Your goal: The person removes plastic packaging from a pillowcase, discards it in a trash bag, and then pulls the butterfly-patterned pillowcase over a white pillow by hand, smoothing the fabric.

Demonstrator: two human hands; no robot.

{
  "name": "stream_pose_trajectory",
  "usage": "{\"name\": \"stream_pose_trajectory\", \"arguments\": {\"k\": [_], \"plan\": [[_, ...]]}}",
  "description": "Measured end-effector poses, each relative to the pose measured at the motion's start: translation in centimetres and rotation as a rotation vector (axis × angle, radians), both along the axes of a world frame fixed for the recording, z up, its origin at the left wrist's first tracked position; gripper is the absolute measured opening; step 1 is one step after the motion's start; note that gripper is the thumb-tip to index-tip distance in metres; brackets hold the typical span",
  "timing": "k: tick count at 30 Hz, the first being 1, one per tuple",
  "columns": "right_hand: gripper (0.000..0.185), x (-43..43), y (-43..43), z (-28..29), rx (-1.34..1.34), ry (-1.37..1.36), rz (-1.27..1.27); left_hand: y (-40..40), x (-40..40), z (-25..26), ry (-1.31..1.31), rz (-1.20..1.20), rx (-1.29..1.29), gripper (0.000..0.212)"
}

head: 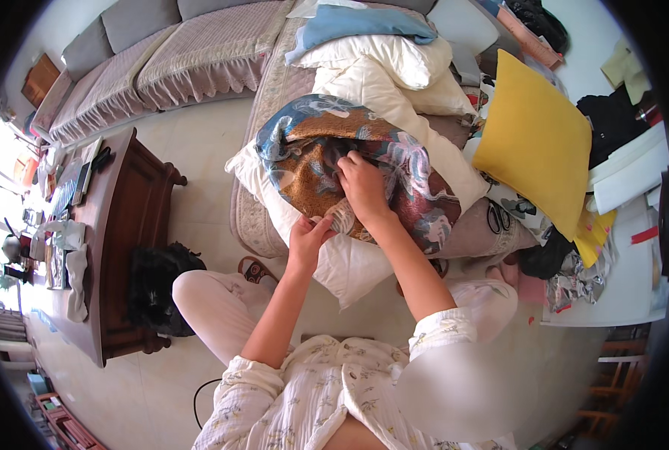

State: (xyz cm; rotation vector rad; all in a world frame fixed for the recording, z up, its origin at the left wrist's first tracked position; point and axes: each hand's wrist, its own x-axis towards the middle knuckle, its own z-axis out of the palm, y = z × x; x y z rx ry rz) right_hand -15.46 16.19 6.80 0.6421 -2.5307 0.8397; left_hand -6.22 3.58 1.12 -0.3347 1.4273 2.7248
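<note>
A patterned woven fabric (424,211) in blue, orange and maroon lies bunched over a white pillow (348,270) in front of me. At the fabric's near edge, my left hand (310,233) pinches the edge between thumb and fingertips, beside a small pale patterned part. My right hand (361,183) is on the middle of the fabric, its fingers bent into a dark fold; the fingertips are partly hidden, so I cannot tell what they hold.
White pillows (368,59) and a blue cloth (362,25) are piled beyond the fabric. On the right are a yellow cushion (531,146), black-handled scissors (498,217) and crumpled silver wrapping (579,281). A wooden table (126,225) and a black-lined bin (163,287) stand at left.
</note>
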Motion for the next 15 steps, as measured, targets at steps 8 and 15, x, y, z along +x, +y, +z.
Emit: {"name": "stream_pose_trajectory", "arguments": {"k": [8, 15], "plan": [[0.006, 4.4, 3.1, 4.6, -0.693, -0.061, 0.132, -0.9, 0.8, -0.8, -0.015, -0.006, -0.034, 0.009], [0.005, 7.4, 18.7, 2.7, -0.838, 0.028, -0.270, 0.0, 2.5, 1.3, -0.029, -0.234, -0.294, 0.017]]}}
